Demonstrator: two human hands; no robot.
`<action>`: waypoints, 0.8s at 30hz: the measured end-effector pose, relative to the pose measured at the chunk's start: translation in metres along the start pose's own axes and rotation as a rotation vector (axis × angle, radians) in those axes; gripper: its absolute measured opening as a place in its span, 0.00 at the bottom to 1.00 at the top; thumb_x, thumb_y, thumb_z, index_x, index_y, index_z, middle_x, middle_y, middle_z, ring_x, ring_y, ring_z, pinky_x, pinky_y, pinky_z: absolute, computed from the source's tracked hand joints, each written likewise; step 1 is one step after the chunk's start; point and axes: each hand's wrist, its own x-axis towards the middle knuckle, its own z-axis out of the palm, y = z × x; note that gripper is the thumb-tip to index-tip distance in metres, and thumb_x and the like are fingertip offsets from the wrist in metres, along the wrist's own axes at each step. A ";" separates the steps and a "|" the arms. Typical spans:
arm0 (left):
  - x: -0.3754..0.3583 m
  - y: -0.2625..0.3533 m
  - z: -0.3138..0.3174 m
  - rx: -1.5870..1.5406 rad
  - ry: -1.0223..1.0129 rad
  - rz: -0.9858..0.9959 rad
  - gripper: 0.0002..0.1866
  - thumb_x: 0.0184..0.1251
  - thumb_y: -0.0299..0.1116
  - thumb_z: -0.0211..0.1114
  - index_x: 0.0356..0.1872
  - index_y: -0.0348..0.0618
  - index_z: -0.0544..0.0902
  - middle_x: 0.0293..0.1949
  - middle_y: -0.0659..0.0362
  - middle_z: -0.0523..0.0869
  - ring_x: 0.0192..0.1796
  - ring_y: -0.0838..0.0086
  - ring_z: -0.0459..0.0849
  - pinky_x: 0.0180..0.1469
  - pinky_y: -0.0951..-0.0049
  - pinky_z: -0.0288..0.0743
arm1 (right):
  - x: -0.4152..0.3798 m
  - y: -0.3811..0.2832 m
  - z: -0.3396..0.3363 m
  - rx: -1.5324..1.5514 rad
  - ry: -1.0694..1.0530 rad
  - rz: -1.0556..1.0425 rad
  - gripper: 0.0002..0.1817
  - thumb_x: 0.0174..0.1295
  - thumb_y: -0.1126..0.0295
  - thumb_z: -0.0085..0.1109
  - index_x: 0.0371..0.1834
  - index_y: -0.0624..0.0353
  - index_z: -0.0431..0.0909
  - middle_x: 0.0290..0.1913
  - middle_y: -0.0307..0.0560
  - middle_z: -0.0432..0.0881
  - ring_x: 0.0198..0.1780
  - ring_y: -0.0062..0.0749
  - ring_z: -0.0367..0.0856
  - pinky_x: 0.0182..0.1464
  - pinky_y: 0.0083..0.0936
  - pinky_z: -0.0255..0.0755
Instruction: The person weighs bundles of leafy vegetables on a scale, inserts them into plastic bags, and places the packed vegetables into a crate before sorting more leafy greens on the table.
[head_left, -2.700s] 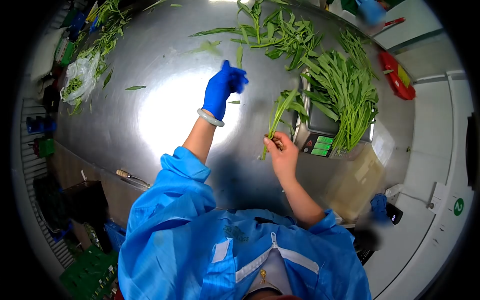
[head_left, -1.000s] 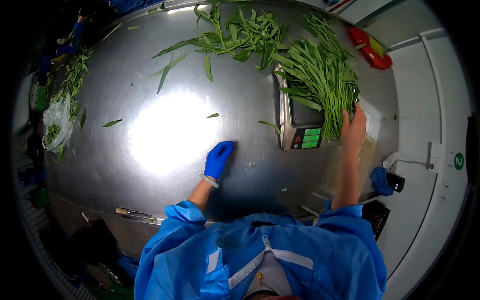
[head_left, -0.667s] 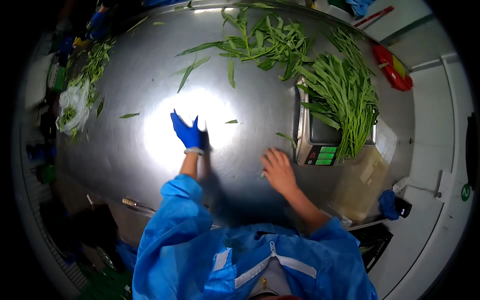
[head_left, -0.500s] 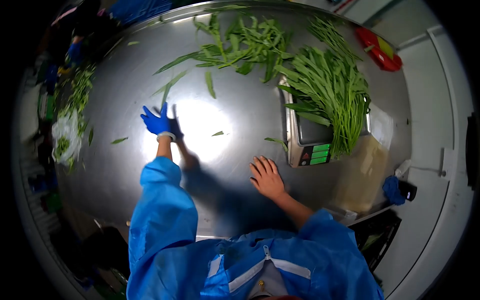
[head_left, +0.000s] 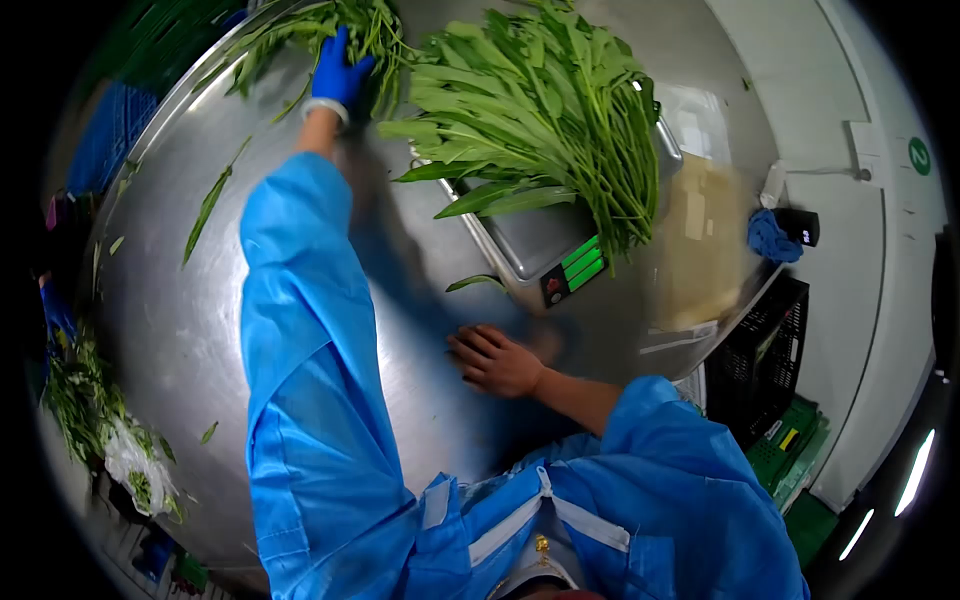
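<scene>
My left hand [head_left: 340, 78], in a blue glove, reaches to the far side of the metal table, at the edge of a loose heap of leafy green stalks [head_left: 375, 35]. Its thumb stands apart from the fingers, and nothing shows gripped in it. My bare right hand [head_left: 497, 362] is low over the table's near part, fingers stretched out and holding nothing. Beyond it, a large bunch of long-leaved greens [head_left: 540, 110] lies across a weighing scale [head_left: 530, 235], stems toward the right and near side. A single leaf [head_left: 477, 282] lies by the scale's left corner.
Clear plastic bags [head_left: 695, 240] lie right of the scale. A blue cloth [head_left: 772, 238] and a small black device [head_left: 800, 227] sit at the right edge. More greens with a white plastic bag [head_left: 135, 465] are at left; another person's gloved hand [head_left: 57, 312] is near them. Crates [head_left: 760, 360] stand below right.
The view has turned and shifted, so the scale appears closer. My left hand has moved from the table's middle to the far greens. My right hand's fingers now point more to the left.
</scene>
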 end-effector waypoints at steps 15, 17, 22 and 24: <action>-0.284 0.097 -0.131 0.160 0.296 -0.290 0.16 0.65 0.32 0.64 0.53 0.43 0.83 0.51 0.53 0.83 0.50 0.66 0.80 0.51 0.68 0.74 | -0.001 -0.007 -0.010 -0.036 0.047 0.000 0.25 0.62 0.56 0.53 0.61 0.55 0.73 0.66 0.48 0.69 0.70 0.43 0.63 0.71 0.42 0.54; -0.277 0.163 -0.138 -0.107 0.362 -0.395 0.14 0.64 0.27 0.63 0.51 0.44 0.84 0.49 0.55 0.82 0.47 0.71 0.81 0.46 0.74 0.75 | -0.004 -0.009 -0.008 -0.057 0.070 -0.001 0.25 0.63 0.56 0.53 0.60 0.56 0.73 0.66 0.47 0.69 0.70 0.43 0.62 0.71 0.42 0.54; -0.187 0.272 -0.128 -0.151 0.277 0.021 0.12 0.58 0.23 0.70 0.44 0.43 0.87 0.40 0.56 0.81 0.41 0.69 0.81 0.44 0.74 0.75 | -0.006 -0.013 -0.004 0.023 0.076 0.013 0.26 0.60 0.58 0.57 0.60 0.56 0.72 0.67 0.48 0.68 0.70 0.43 0.60 0.72 0.43 0.51; -0.154 0.292 -0.114 -0.006 0.155 0.248 0.14 0.53 0.27 0.72 0.43 0.49 0.87 0.41 0.55 0.82 0.39 0.60 0.81 0.42 0.65 0.75 | -0.003 -0.012 -0.012 0.061 0.132 0.015 0.23 0.58 0.63 0.59 0.57 0.56 0.74 0.64 0.48 0.71 0.68 0.43 0.63 0.70 0.42 0.55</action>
